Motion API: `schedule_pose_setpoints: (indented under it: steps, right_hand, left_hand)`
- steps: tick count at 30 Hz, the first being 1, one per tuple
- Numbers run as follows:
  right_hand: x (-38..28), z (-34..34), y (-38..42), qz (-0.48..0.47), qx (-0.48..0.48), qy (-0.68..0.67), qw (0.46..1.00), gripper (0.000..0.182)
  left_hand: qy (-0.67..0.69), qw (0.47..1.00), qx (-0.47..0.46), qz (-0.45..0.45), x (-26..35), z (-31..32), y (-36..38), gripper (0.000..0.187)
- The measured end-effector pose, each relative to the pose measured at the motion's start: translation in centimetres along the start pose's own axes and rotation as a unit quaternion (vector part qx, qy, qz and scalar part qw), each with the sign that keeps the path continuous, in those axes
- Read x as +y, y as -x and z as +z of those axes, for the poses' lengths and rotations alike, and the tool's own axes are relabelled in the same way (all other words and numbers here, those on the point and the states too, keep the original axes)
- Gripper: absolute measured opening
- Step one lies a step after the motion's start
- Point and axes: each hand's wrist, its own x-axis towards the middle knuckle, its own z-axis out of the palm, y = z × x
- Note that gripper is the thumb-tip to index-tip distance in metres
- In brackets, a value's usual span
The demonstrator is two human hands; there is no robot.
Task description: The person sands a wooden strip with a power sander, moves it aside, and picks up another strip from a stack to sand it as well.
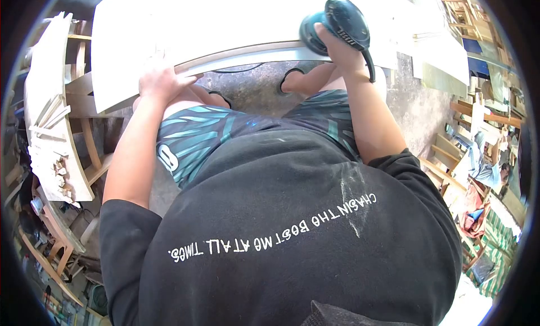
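Observation:
A teal and black power sander (346, 22) is in my right hand (344, 49), with the fingers closed around its body. It sits at the near edge of a bright white board (225, 22), and its cord hangs down past my wrist. My left hand (160, 81) grips the board's near left edge, with the thumb below the rim. Glare washes out the fingers on top. Along the near edge, between my hands, runs a pale strip (242, 57).
On the left, a side table (48, 146) carries thin wood strips (53, 115) and scraps. Wooden frames and pieces (450, 157) stand at the right, with cloth bundles (481, 157). Below the board, a dark cable (242, 69) lies on the concrete floor (253, 90) near my feet.

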Motion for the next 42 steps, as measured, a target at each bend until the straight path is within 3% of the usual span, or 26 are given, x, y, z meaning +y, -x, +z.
schedule_pose_setpoints:
  steps: [1,3,6,7,10,14,17,21,23,25,28,29,30,31,32,33,36,39,42]
  right_hand:
    - [0.7,-0.7,0.0,-0.042,0.057,0.012,0.997,0.048]
    - [1.2,-2.1,0.2,-0.052,0.085,0.002,0.995,0.048]
    - [2.7,-2.4,0.6,-0.04,0.119,-0.027,0.992,0.048]
    - [3.0,-2.5,0.5,-0.035,0.119,-0.035,0.992,0.048]
    - [3.5,-2.4,-0.2,-0.052,0.136,-0.025,0.989,0.045]
    - [3.9,-2.1,-1.7,-0.116,0.163,-0.16,0.967,0.053]
    - [2.7,-3.1,-2.4,-0.103,0.159,-0.164,0.968,0.06]
    - [4.0,-3.7,-2.7,-0.127,0.198,-0.198,0.952,0.06]
    - [4.2,-4.5,-2.2,-0.096,0.184,-0.202,0.957,0.06]
    - [4.1,-5.2,-1.7,-0.085,0.18,-0.198,0.96,0.06]
    - [4.0,-5.4,-1.8,-0.089,0.188,-0.142,0.968,0.053]
    - [4.4,-5.1,-1.8,-0.08,0.185,-0.092,0.975,0.047]
    - [4.7,-5.0,-1.8,-0.069,0.182,-0.041,0.98,0.044]
    - [4.3,-5.1,-1.6,-0.065,0.18,-0.08,0.978,0.044]
    - [3.7,-5.4,-1.0,-0.06,0.175,-0.117,0.976,0.044]
    - [3.5,-5.4,-0.7,-0.055,0.169,-0.153,0.972,0.044]
    - [3.9,-5.2,-1.2,-0.1,0.187,-0.142,0.967,0.044]
    - [4.5,-4.4,-2.6,-0.084,0.186,-0.063,0.977,0.044]
    - [4.3,-3.8,-2.3,-0.091,0.225,-0.096,0.965,0.043]
  left_hand:
    - [0.009,1.0,0.006,0.002,0.2,-0.4,-0.1,0.092]
    - [0.021,1.0,0.016,0.013,0.7,-1.6,-0.2,0.093]
    - [-0.044,0.996,-0.071,0.035,1.1,-3.4,-0.9,0.096]
    - [-0.071,0.996,-0.047,0.039,1.1,-3.0,-0.8,0.099]
    - [0.096,0.99,-0.105,0.005,3.6,-3.3,-1.8,0.095]
    - [0.175,0.965,-0.191,-0.034,12.2,-4.2,-5.4,0.078]
    - [0.233,0.96,-0.147,0.041,16.3,-2.5,-8.4,0.062]
    - [0.249,0.951,-0.176,-0.058,13.4,2.9,-14.8,0.049]
    - [0.048,0.979,-0.189,-0.059,12.2,-1.3,-17.5,0.051]
    - [-0.099,0.988,-0.121,-0.014,8.9,-0.4,-19.7,0.05]
    - [-0.116,0.985,-0.126,0.02,1.8,2.5,-22.8,0.046]
    - [-0.128,0.987,0.035,0.094,-3.1,9.3,-24.2,0.043]
    - [-0.156,0.947,0.229,0.161,-7.9,15.8,-25.6,0.046]
    - [-0.181,0.88,0.395,0.194,-12.2,21.8,-26.8,0.056]
    - [-0.119,0.983,0.076,0.121,-8.5,13.6,-25.1,0.053]
    - [-0.081,0.994,-0.019,0.068,-5.7,8.9,-24.2,0.051]
    - [-0.014,0.993,-0.118,-0.019,-2.6,3.9,-24.9,0.044]
    - [-0.126,0.986,-0.108,0.033,-8.8,9.6,-28.9,0.043]
    - [-0.197,0.968,-0.145,0.053,-8.5,8.6,-30.1,0.041]
